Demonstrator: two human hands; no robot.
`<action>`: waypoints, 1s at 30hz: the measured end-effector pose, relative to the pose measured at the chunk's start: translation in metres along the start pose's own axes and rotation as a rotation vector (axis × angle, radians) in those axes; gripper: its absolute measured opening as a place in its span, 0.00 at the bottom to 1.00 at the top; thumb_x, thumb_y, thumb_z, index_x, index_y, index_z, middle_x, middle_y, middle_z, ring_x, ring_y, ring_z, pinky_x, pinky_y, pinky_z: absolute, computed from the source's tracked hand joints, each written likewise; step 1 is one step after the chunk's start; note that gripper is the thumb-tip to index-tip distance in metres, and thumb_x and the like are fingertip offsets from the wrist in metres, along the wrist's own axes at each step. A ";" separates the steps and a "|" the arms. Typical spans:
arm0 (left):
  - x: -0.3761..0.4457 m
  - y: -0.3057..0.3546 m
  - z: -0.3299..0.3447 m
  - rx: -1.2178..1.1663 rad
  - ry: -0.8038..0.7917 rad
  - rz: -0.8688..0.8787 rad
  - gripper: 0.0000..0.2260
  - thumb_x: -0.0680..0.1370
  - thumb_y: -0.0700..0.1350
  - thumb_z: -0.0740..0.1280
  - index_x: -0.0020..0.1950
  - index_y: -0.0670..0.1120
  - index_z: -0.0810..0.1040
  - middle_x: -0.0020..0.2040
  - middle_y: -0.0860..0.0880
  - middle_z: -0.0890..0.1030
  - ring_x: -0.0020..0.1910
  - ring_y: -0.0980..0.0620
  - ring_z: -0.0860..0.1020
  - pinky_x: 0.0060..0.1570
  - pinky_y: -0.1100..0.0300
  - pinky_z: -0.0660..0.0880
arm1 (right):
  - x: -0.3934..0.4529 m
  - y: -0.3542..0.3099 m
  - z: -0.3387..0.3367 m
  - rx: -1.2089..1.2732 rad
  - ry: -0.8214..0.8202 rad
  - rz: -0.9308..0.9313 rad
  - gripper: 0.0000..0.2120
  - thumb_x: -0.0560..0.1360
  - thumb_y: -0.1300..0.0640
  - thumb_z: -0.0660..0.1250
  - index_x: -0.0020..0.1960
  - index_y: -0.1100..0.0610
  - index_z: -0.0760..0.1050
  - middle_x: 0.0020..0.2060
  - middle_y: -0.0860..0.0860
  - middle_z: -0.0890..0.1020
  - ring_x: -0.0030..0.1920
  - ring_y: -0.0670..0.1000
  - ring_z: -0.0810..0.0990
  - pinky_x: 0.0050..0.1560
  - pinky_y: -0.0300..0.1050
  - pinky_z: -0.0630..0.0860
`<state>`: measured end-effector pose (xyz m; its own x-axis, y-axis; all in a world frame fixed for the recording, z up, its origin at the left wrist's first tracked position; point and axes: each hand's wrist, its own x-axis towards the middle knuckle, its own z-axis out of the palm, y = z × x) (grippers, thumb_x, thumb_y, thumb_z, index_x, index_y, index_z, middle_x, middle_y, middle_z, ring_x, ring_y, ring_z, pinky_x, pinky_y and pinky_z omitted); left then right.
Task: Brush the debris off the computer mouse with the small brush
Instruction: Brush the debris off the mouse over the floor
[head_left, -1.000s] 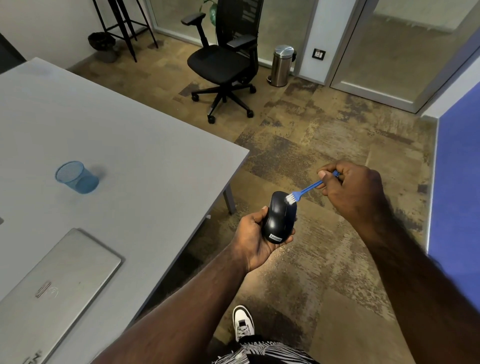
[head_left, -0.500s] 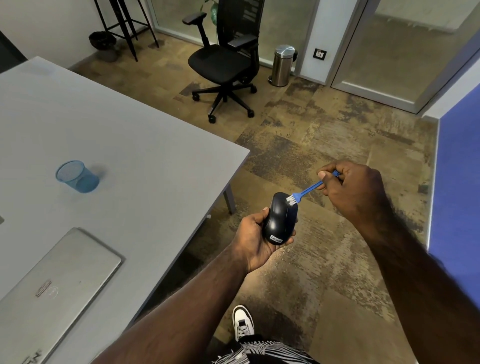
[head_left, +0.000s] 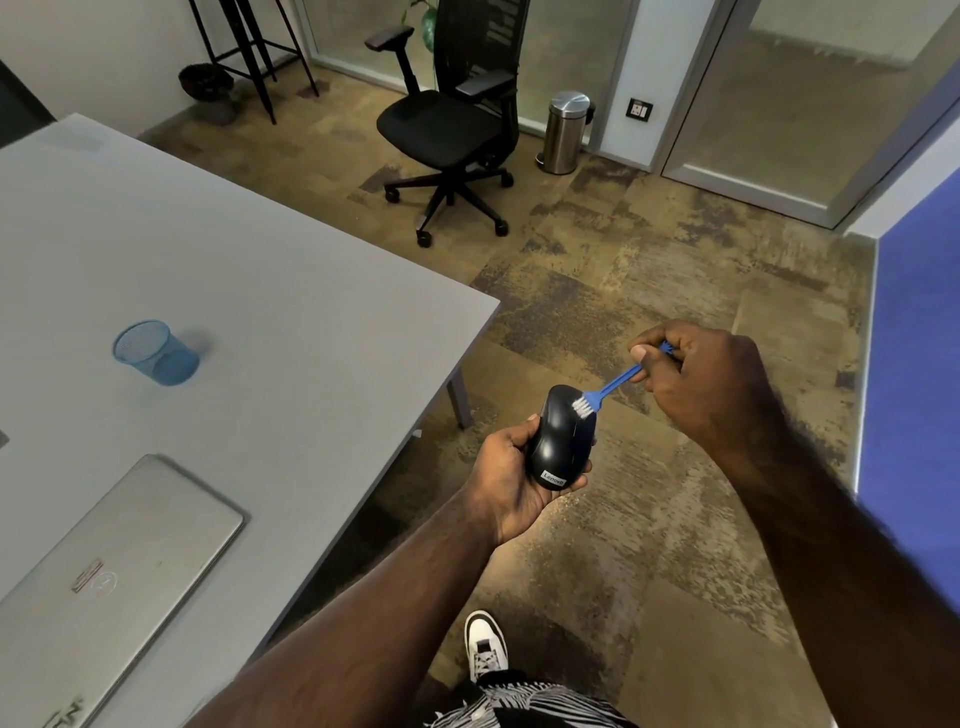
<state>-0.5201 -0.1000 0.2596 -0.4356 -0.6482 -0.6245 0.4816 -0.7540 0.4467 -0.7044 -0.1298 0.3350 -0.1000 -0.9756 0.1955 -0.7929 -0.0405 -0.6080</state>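
Observation:
A black computer mouse (head_left: 558, 441) with a small white label near its rear sits upright in my left hand (head_left: 506, 480), which grips it from the left and below, just off the table's corner over the floor. My right hand (head_left: 701, 384) pinches the thin handle of a small blue brush (head_left: 610, 387). The brush's white bristles touch the mouse's upper right side near its front. No debris shows on the mouse at this size.
A grey table (head_left: 260, 291) fills the left, bearing a blue mesh cup (head_left: 156, 353) and a closed silver laptop (head_left: 114, 566). Beyond stand a black office chair (head_left: 452, 124) and a steel bin (head_left: 566, 130). A blue wall panel (head_left: 919, 374) lies right.
The brush head has shifted slightly on the mouse's upper right side. Both hands stay nearly where they were.

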 end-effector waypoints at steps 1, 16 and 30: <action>0.000 0.000 0.000 0.003 -0.001 0.000 0.22 0.83 0.50 0.50 0.70 0.38 0.70 0.60 0.34 0.75 0.44 0.41 0.77 0.42 0.51 0.75 | 0.001 0.001 0.000 -0.020 0.027 -0.003 0.05 0.77 0.57 0.69 0.49 0.54 0.83 0.31 0.43 0.80 0.33 0.46 0.83 0.35 0.42 0.80; -0.003 0.000 -0.001 0.019 -0.014 0.008 0.21 0.83 0.48 0.50 0.70 0.39 0.70 0.59 0.34 0.76 0.43 0.41 0.78 0.41 0.52 0.75 | 0.004 -0.001 -0.002 -0.060 -0.036 -0.015 0.04 0.77 0.55 0.69 0.48 0.53 0.83 0.32 0.43 0.81 0.35 0.45 0.82 0.35 0.39 0.77; -0.004 0.001 0.001 0.022 -0.001 -0.003 0.21 0.83 0.49 0.50 0.68 0.39 0.72 0.58 0.35 0.76 0.43 0.42 0.78 0.40 0.53 0.76 | 0.003 -0.004 -0.005 -0.048 -0.091 0.003 0.04 0.77 0.56 0.69 0.48 0.53 0.83 0.33 0.46 0.83 0.35 0.47 0.83 0.37 0.41 0.78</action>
<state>-0.5188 -0.0980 0.2637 -0.4383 -0.6458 -0.6252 0.4636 -0.7584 0.4583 -0.7043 -0.1311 0.3421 -0.0488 -0.9913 0.1219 -0.8210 -0.0297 -0.5702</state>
